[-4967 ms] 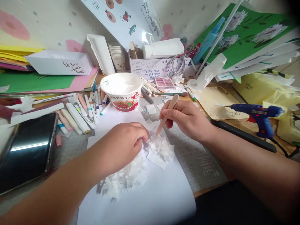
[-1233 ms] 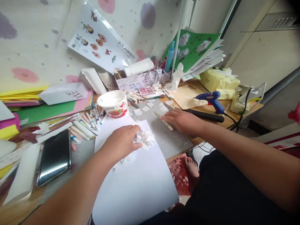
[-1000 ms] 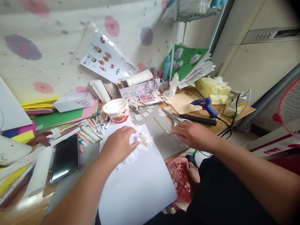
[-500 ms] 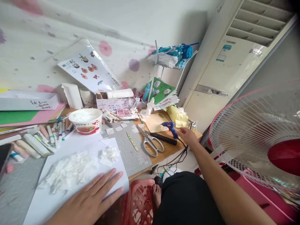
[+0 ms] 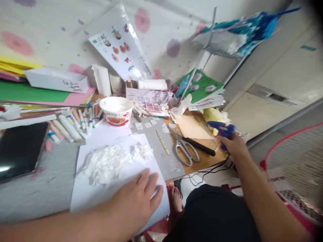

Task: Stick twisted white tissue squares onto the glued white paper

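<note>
My right hand (image 5: 236, 146), at the table's right end, is wrapped round the handle of a blue glue gun (image 5: 224, 128), which is raised off the table. My left hand (image 5: 138, 198) rests with fingers spread on a white paper sheet (image 5: 84, 196) near the front edge. Beyond its fingers, a large ruffled mass of white paper petals (image 5: 107, 164) lies on the sheet, with a smaller ruffled piece (image 5: 142, 151) to its right. A patterned flat stick (image 5: 163, 143) lies on the grey cutting mat (image 5: 174, 166). Metal-handled scissors (image 5: 185, 151) are right of it.
A paper bowl (image 5: 117, 114) stands behind the sheet, among several markers (image 5: 67, 127). A dark tablet (image 5: 22, 148) lies left. A long black-handled object (image 5: 199, 146) lies by the scissors. Black cables (image 5: 209, 173) hang off the edge. A red-rimmed fan (image 5: 297, 158) stands right.
My right hand put down the stick, reached right and took hold of the glue gun, which is now lifted. My left hand moved off the small ruffled piece and lies nearer the front.
</note>
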`<state>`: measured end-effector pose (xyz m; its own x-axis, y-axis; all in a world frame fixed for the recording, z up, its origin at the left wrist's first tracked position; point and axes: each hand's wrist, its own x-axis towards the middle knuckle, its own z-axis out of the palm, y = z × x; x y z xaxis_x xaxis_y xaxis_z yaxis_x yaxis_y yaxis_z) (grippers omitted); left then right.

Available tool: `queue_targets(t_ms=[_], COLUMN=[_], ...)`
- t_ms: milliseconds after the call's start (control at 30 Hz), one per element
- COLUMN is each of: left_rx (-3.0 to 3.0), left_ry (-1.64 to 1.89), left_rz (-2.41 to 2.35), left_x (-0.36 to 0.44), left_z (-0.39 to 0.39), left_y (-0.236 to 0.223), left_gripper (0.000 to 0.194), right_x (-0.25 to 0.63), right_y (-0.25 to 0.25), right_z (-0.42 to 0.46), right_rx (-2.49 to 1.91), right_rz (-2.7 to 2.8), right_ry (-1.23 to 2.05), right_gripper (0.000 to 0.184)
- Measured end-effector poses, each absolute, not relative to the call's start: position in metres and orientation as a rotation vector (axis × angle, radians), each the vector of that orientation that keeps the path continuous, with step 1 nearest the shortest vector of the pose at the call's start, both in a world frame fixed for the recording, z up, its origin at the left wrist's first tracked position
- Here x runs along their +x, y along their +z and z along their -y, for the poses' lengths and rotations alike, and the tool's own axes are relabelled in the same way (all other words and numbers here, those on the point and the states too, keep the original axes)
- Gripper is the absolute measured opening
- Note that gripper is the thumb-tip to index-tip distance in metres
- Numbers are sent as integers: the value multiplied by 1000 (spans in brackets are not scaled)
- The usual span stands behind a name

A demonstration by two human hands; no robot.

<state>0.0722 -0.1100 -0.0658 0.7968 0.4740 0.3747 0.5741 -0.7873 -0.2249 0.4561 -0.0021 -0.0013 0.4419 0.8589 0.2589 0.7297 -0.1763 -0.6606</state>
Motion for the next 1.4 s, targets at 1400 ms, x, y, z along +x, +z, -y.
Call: queue_targets(t_ms=[1400], left_rx=[-2954], left_ry=[-560], left_rz=[642], left_x=[54], left_z=[100], left_y=[-36], left_gripper=[20], right_x=[288], right_y=[-2], right_z=[76], right_rx=[-1299], right_rz=[2731], right_ry=[327], right_gripper=[21])
